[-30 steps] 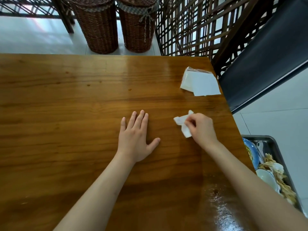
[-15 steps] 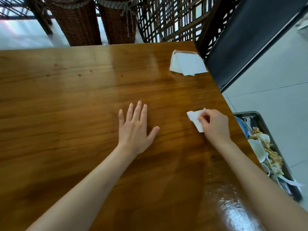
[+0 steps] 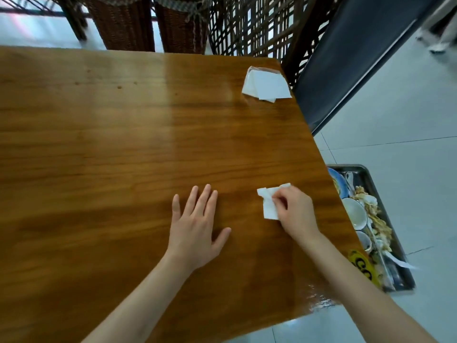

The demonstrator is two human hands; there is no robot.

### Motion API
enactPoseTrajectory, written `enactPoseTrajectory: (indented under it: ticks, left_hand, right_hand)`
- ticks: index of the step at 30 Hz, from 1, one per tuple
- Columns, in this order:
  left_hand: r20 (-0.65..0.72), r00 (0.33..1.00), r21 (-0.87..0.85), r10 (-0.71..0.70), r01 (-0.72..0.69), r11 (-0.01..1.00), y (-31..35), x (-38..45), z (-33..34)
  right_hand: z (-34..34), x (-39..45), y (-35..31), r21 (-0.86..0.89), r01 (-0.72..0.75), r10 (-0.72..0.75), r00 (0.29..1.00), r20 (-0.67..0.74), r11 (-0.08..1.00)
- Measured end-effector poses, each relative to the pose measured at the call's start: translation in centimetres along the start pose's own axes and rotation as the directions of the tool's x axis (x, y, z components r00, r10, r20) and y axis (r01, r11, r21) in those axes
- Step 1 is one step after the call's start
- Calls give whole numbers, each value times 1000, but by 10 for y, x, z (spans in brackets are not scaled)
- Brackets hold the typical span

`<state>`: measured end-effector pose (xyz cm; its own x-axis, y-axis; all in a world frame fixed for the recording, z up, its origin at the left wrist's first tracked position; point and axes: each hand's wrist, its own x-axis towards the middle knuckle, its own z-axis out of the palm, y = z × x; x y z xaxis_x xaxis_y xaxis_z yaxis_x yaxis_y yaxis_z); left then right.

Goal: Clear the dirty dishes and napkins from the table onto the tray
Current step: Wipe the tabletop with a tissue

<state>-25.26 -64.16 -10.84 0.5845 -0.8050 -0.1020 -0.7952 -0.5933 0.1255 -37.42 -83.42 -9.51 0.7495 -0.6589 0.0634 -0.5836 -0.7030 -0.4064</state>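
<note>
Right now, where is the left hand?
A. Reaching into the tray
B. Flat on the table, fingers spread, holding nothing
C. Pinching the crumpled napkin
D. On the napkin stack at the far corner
B: the left hand lies palm down on the table with straight fingers, while the right hand pinches the napkin.

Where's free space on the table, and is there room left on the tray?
The table is bare left of the left hand, and between both hands and the napkin stack at the far right corner. The right hand pinches a crumpled napkin. The tray is crowded with bowls and scraps.
</note>
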Motion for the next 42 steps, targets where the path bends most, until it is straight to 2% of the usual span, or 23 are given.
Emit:
enactPoseTrajectory:
  ticks: [2,4,6,7,11,12,17,19,23,25,28,31,33,36,40,42]
  left_hand:
    - [-16,1000,7,6,-6,1000,2,1,0]
    - [-32,999,16,22,-21,1000,2,0,1]
    - [-49,998,18,28,-27,999,2,-2,1]
    - [-53,998,19,28,-27,999,3,-3,1]
    - [-56,998,24,20,-19,1000,3,-4,1]
    - [-58,998,33,19,-17,999,3,-5,2]
    - [-78,997,35,26,-23,999,3,-4,3]
    - [-85,996,37,24,-21,999,3,-4,4]
    - [-57,998,56,14,-11,998,3,-3,4]
    - [-28,1000,86,3,0,996,7,-4,-1]
    - [-58,998,59,-6,10,998,18,-27,-5]
    - [-76,997,-29,34,-36,999,33,-76,1]
    - [-39,997,-65,66,-69,996,43,-102,6]
    - [17,997,-66,77,-76,995,51,-117,11]
    - [9,997,-64,78,-77,995,51,-118,14]
    - [20,997,-71,76,-75,995,52,-118,15]
  right_hand:
    - [-9,-10,9,-24,82,-81,996,41,996]
    - [-23,-5,26,-40,-7,7,1000,11,999]
    - [-32,-5,39,-34,-148,144,986,-89,988]
    - [-30,-10,36,-22,-165,162,981,-110,986]
    - [-5,-42,6,29,40,-40,999,-15,999]
    - [-5,-43,8,17,52,-51,999,-8,999]
    - [-23,-29,34,-11,-152,149,979,-142,988]
    - [-18,-37,23,23,-105,107,986,-128,994]
    - [-13,-53,13,53,-16,16,1000,-3,998]
    - [-29,-48,25,57,-73,77,996,-55,996]
    - [-55,-51,50,42,-168,173,969,-179,985]
    - [-55,-81,64,-26,-228,224,969,-105,973]
    - [-48,-101,65,-9,-252,251,964,-92,968]
    - [-38,-118,54,47,-218,222,965,-138,975]
    - [-26,-129,34,44,-95,96,995,-18,995]
    - [-31,-126,37,35,-92,93,995,-26,995]
